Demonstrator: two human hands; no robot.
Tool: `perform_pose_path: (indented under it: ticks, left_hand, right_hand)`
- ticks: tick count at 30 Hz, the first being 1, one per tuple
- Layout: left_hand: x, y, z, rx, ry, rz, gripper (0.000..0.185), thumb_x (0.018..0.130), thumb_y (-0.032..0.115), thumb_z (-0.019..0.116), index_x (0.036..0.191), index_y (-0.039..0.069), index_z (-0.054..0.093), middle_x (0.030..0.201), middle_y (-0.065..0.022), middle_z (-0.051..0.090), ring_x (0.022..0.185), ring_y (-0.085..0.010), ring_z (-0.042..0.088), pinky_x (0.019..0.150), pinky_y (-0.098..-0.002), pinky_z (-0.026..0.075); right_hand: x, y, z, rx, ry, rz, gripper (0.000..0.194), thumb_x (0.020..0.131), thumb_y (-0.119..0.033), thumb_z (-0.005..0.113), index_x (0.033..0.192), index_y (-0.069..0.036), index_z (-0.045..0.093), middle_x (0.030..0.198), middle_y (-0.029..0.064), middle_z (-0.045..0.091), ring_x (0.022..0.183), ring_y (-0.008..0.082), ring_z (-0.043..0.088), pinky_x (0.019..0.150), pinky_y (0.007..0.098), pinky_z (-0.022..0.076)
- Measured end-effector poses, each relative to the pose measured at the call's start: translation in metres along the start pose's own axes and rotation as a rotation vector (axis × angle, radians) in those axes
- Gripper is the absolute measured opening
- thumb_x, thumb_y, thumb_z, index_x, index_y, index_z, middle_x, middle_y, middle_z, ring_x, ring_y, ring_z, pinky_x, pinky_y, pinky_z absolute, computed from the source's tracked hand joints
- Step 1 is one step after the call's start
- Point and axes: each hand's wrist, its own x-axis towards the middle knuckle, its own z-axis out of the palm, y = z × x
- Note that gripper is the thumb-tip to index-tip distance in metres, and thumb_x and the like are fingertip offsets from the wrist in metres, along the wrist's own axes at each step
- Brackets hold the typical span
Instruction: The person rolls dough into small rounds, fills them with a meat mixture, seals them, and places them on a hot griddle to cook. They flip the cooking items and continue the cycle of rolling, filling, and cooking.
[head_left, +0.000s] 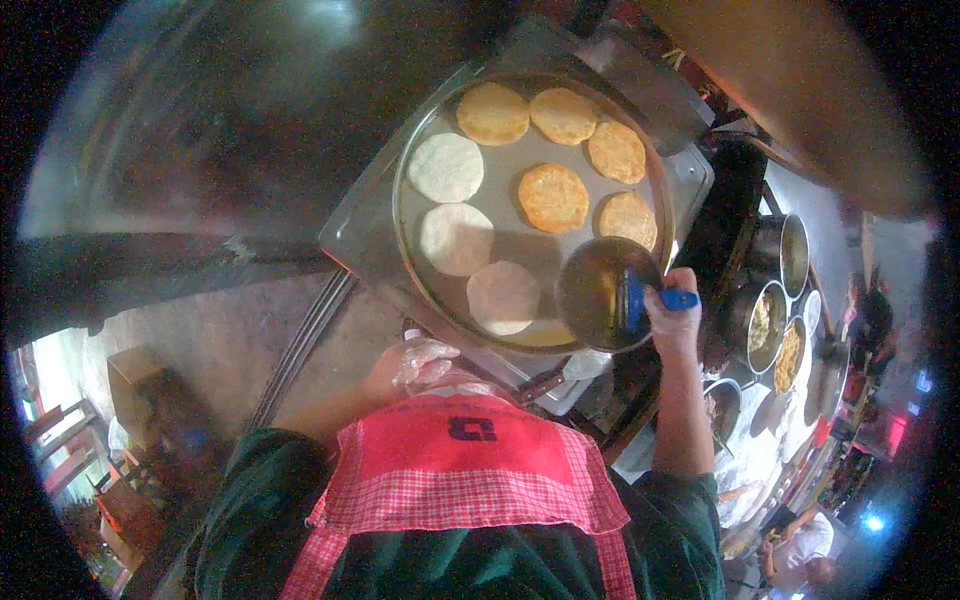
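My right hand (673, 300) grips a wide brush (634, 301) by its blue handle. The bristles point into a dark round bowl (592, 266) at the near right of the griddle pan (517, 217). Close to the pan's near edge is my left hand (426, 366), its fingers bent and dusted white; whether it holds anything is unclear. Three pale dough rounds (447, 167) lie along the pan's left side. Browned flatbreads (553, 197), several in all, lie across the top, right and centre. Shadow covers part of the two nearer pale rounds.
A wooden-handled turner (541, 387) lies just below the pan. To the right are metal pots (784, 300) and a bowl of shredded yellowish food (789, 356) by a white-dusted surface (750, 450). Another person (802, 544) is at lower right. A cardboard box (139, 375) stands at left.
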Motion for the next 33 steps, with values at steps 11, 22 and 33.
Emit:
perform_pose_path:
  ticks: [11, 22, 33]
  left_hand:
    - [-0.041, -0.029, -0.022, 0.020, 0.098, 0.018, 0.031, 0.093, 0.027, 0.061, 0.117, 0.008, 0.064, 0.109, -0.0141, 0.068, 0.100, -0.0347, 0.064, 0.086, -0.0434, 0.052]
    - [-0.033, -0.013, -0.024, 0.003, 0.077, -0.026, 0.030, 0.096, 0.027, 0.057, 0.118, 0.008, 0.063, 0.108, -0.0141, 0.067, 0.101, -0.0347, 0.063, 0.088, -0.0426, 0.051]
    - [0.005, 0.000, 0.013, -0.061, -0.032, -0.160, 0.029, 0.094, 0.027, 0.060, 0.116, 0.008, 0.066, 0.107, -0.0156, 0.067, 0.101, -0.0347, 0.064, 0.086, -0.0423, 0.052]
  right_hand:
    - [0.042, -0.116, 0.107, -0.104, -0.021, -0.260, 0.027, 0.077, -0.013, 0.074, 0.091, -0.009, 0.051, 0.072, 0.0119, 0.057, 0.066, 0.0279, 0.059, 0.061, 0.0401, 0.0477]
    - [0.058, -0.134, 0.124, 0.006, -0.030, -0.307, 0.026, 0.078, -0.016, 0.074, 0.089, -0.006, 0.052, 0.072, 0.0149, 0.057, 0.066, 0.0315, 0.059, 0.061, 0.0402, 0.0473]
    - [0.048, -0.053, 0.015, -0.252, -0.033, -0.185, 0.029, 0.074, -0.009, 0.075, 0.091, -0.008, 0.052, 0.076, 0.0089, 0.056, 0.068, 0.0226, 0.054, 0.066, 0.0342, 0.0483]
